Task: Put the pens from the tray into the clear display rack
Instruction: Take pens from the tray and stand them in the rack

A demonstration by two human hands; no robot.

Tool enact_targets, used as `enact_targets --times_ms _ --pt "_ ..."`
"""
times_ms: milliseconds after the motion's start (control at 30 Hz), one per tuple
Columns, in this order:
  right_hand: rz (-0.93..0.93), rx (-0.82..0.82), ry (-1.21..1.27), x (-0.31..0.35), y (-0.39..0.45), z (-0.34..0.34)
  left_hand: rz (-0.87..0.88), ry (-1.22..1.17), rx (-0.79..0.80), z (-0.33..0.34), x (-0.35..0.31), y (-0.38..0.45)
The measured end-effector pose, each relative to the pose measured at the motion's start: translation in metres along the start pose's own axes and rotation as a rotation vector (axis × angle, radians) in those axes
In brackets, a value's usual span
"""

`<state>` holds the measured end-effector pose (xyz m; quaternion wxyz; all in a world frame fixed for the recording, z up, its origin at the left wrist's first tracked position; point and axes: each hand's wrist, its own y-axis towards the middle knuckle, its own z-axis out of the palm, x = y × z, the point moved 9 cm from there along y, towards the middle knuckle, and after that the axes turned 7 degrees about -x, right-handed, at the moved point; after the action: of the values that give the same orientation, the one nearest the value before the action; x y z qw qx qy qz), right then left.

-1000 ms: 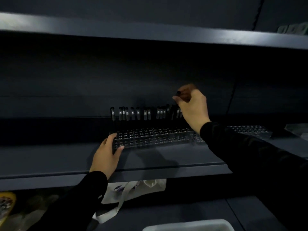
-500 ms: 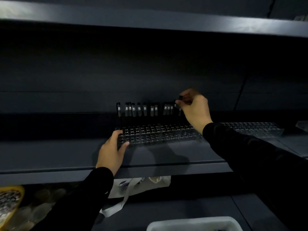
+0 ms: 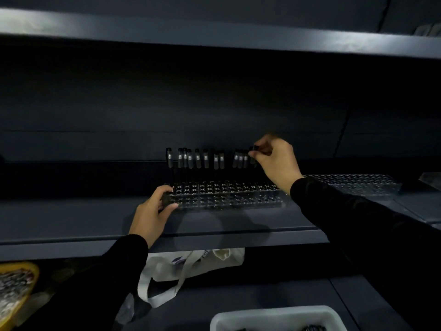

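Head view had us at a dark shelf (image 3: 95,218), and we were well into the job. Our left hand (image 3: 152,211) gripped the left end of the clear display rack (image 3: 229,195), thumb and fingers wrapped round its corner to steady it. Our right hand (image 3: 276,158) pinched the cap of a pen (image 3: 253,155) at the right end of the back row, fingers closed on it, and we judged it was being seated in its hole. Beside it stood a row of pens (image 3: 205,158), roughly 12 upright, all in the rear holes. Front rows of the rack looked unfilled, so plenty of slots were left. Down below, the white tray (image 3: 274,317) showed at the frame's bottom edge with a few dark shapes inside, probably more pens; we couldn't count them. A second clear rack (image 3: 358,185) lay to the right with no pens in it.
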<state>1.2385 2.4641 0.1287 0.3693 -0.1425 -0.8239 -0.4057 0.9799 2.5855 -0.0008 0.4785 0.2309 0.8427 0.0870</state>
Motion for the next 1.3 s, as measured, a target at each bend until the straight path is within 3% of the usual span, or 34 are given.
enact_targets --times_ms 333,567,767,867,933,1033,1200,1300 --pt "-0.027 0.105 -0.044 0.003 -0.022 0.006 0.074 0.009 -0.050 -0.009 0.000 -0.011" --pt "-0.035 0.077 -0.039 0.002 -0.036 -0.009 0.042 0.013 -0.047 -0.007 -0.002 -0.022" --pt "0.086 0.073 -0.029 -0.043 -0.108 -0.047 0.090 0.195 -0.054 0.004 -0.012 -0.064" --pt "0.107 0.063 -0.090 -0.087 -0.164 -0.057 0.254 0.332 -0.065 0.029 -0.010 -0.106" --pt "0.159 0.076 -0.136 -0.122 -0.205 -0.056 0.345 0.405 0.017 0.057 0.001 -0.140" --pt "0.277 0.125 -0.222 -0.181 -0.269 -0.050 0.308 0.427 0.216 0.103 0.028 -0.192" --pt "0.615 0.530 -0.388 -0.276 -0.357 -0.016 -0.099 0.521 0.624 0.168 0.098 -0.258" --pt "0.737 0.625 -0.426 -0.308 -0.380 -0.001 -0.217 0.509 0.672 0.186 0.115 -0.271"
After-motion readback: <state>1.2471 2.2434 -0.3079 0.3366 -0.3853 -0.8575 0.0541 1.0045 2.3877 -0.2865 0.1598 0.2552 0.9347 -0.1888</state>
